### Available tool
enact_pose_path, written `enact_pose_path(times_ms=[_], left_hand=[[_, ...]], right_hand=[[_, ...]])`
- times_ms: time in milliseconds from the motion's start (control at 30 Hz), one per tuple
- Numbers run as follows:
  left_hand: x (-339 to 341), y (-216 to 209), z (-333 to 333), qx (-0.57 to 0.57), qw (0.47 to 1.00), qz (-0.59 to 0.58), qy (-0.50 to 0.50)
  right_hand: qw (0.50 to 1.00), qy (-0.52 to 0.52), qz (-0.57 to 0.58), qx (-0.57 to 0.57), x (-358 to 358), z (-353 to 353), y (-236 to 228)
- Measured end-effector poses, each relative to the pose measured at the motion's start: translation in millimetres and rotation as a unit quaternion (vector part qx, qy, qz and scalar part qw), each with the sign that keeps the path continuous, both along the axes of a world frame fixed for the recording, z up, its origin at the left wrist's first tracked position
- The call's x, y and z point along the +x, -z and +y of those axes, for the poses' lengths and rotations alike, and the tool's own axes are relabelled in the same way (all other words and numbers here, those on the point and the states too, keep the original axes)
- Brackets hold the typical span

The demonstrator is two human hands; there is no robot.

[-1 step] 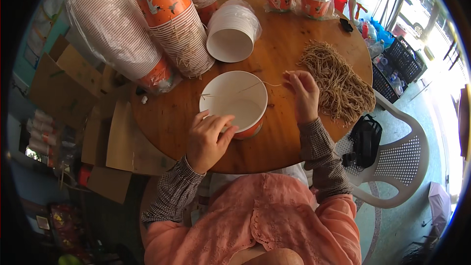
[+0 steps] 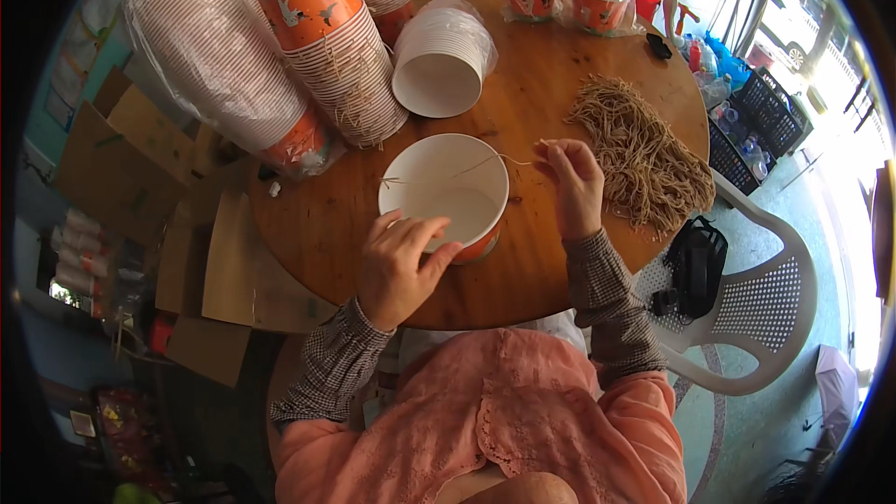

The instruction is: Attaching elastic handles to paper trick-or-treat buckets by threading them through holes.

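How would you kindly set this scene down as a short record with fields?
Left grip: open, thumb and forefinger apart, at the near left rim of the tub; contact unclear
Right grip: pinching a thin strand that extends over the tub
Tub: upright, white inside, orange outside
Strand pile: tan, tangled, beyond and right of the right grip
Back left: tall tub stack, leaning
Surface: round wooden table
Right side: pale plastic chair bearing a black bag
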State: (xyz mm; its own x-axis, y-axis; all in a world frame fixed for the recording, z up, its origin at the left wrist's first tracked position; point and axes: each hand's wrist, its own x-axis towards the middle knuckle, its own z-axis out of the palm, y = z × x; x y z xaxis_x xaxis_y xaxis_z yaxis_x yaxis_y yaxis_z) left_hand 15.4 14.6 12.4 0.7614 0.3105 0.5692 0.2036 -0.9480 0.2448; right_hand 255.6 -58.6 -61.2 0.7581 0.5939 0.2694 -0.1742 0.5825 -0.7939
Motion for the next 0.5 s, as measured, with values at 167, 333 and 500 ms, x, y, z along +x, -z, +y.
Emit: enact_pose_path(times_ms=[167, 333, 500], left_hand=[[39, 9, -26, 0.035, 0.999, 0.005, 0.022], [58, 14, -21, 0.001, 0.998, 0.054, -0.018], [38, 3, -2, -0.14, 0.99, -0.007, -0.011]], right_hand=[[0.999, -0.004, 0.034, 0.004, -39, -10, 15], [1.0, -0.001, -0.004, -0.001, -63, -18, 24], [0.998, -0.01, -0.058, -0.026, -80, -20, 23]])
